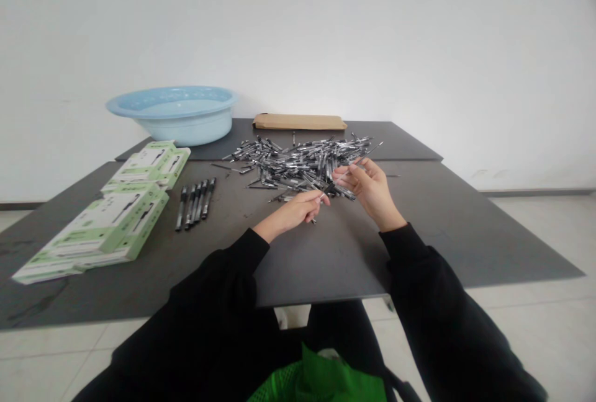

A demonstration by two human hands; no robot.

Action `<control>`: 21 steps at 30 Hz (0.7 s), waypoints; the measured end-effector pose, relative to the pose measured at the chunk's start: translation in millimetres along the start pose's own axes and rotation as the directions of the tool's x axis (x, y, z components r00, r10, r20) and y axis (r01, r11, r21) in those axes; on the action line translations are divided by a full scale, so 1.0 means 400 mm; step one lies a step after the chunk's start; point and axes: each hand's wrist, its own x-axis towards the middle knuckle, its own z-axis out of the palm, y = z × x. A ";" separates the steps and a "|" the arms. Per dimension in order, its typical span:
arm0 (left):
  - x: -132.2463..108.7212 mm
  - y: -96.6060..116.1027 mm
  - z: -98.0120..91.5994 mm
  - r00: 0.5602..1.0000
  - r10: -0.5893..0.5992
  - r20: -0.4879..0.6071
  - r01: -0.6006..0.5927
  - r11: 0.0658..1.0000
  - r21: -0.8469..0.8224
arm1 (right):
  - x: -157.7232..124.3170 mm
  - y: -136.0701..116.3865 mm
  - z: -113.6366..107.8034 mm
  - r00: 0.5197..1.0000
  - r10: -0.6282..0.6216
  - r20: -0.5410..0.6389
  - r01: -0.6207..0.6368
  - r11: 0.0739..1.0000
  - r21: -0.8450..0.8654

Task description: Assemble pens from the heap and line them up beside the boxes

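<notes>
In front of the pile of pen parts (298,163), my left hand (295,213) is closed around a clear pen barrel (325,194) with a dark grip. Its lower end pokes out below the fingers. To the right, my right hand (370,190) pinches a thin pen refill (372,149) between thumb and fingers. The refill slants, its far end up and to the right, its near end towards the barrel. Whether the two touch I cannot tell. Left of my hands lie several black-capped pens (195,203) side by side.
Green and white pen boxes (107,216) lie stacked along the left of the dark table (442,222). A light blue basin (186,126) stands behind them. At the back, near the wall, is a flat brown cardboard package (300,121). The front table edge is close to my lap.
</notes>
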 end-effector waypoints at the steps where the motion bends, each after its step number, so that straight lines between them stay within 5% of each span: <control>1: 0.000 0.001 0.000 1.000 -0.003 0.001 0.003 1.000 -0.006 | 0.000 0.000 0.001 1.000 -0.001 0.001 0.001 1.000 -0.004; 13: -0.001 0.001 -0.001 1.000 0.000 0.011 0.000 0.999 -0.040 | 0.001 -0.003 -0.006 0.999 -0.025 0.046 0.028 0.996 -0.088; 21: -0.006 0.007 -0.003 0.999 -0.008 0.052 0.017 0.987 -0.159 | -0.016 -0.010 0.004 0.980 0.024 0.199 0.009 0.987 -0.163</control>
